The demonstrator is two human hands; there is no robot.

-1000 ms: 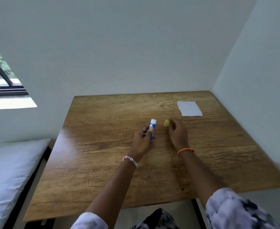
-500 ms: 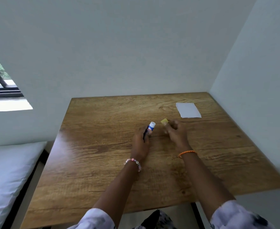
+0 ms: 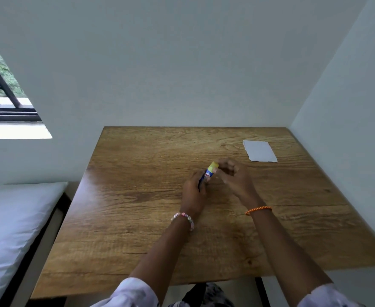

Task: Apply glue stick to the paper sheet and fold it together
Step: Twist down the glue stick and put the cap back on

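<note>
My left hand (image 3: 195,189) grips a blue glue stick (image 3: 207,175) near the middle of the wooden table (image 3: 137,218). The stick tilts up and to the right. Its yellow cap (image 3: 213,166) sits on the top end, and the fingers of my right hand (image 3: 233,177) touch that cap. A small white folded paper sheet (image 3: 259,150) lies flat at the far right of the table, apart from both hands.
White walls close off the table at the back and on the right. A bed with a white pillow (image 3: 11,229) stands to the left, below a window (image 3: 0,89). My knees show under the near table edge.
The yellow cap, held apart in my right hand before, is now on the end of the glue stick. Both hands have come together.
</note>
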